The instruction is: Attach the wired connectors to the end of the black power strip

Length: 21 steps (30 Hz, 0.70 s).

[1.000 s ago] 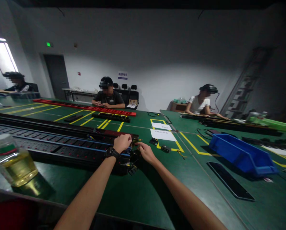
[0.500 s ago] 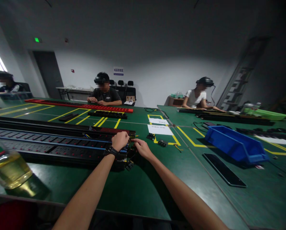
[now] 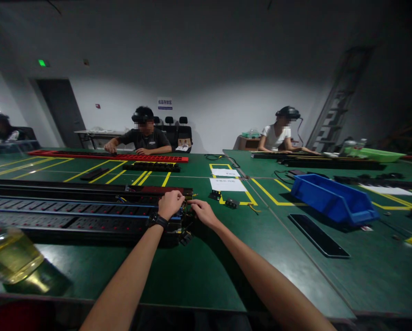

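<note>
left hand (image 3: 171,203) and right hand (image 3: 203,214) are brought close together at the right end of a long black socket strip (image 3: 99,223), which is laid along the near part of the green tabletop (image 3: 192,276). the left fingers are curled down at that end, and the right index finger is stretched toward them. whether anything is pinched by either hand cannot be told, as the fingertips are lost against the strip's dark end. compared with 1 second ago, both hands have been kept at this same spot, so fine work there appears to be still under way. across the tabletop, a co-worker's hand (image 3: 110,147) has been stretched out over a red rail (image 3: 157,158), well apart from the strip, so the work seems unaffected. the view has also been shifted: the bottle (image 3: 14,257), by which yellow liquid is held, is now cut off by the left edge. at the right, near a phone (image 3: 318,235), a blue bin (image 3: 321,202) is placed; its floor is partly hidden by its near wall. what is held in the green tray (image 3: 381,155) beyond cannot be made out.
</note>
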Each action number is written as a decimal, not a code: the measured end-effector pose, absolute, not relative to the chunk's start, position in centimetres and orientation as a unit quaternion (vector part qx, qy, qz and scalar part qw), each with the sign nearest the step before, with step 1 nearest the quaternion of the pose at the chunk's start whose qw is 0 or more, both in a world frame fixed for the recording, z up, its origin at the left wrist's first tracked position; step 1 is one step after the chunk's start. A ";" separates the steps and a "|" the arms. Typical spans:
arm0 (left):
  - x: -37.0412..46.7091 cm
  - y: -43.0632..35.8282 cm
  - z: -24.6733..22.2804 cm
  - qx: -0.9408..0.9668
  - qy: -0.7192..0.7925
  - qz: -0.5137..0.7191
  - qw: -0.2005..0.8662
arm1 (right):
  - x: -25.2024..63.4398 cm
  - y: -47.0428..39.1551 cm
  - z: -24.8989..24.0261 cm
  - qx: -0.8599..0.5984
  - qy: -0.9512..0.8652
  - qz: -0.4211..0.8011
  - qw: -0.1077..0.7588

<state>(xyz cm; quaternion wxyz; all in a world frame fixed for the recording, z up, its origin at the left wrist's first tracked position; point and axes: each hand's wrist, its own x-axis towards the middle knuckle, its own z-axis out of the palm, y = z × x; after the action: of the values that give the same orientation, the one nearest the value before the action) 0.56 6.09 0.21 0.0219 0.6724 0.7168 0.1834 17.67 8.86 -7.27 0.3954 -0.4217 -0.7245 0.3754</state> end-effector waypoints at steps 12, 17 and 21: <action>0.6 5.7 0.2 0.686 0.702 0.189 0.029 | 18.0 8.6 -7.2 -0.418 -0.730 0.368 0.396; 0.6 5.5 0.3 0.690 0.698 0.188 0.028 | 18.3 8.3 -7.1 -0.426 -0.736 0.356 0.386; 0.6 5.5 0.3 0.692 0.698 0.184 0.023 | 17.9 7.8 -6.9 -0.397 -0.758 0.358 0.374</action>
<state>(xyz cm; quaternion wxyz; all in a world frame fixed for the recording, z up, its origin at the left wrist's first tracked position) 0.61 5.55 0.28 0.0232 0.6918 0.6980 0.1837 17.95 7.85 -6.88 0.3740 -0.3968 -0.7579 0.3582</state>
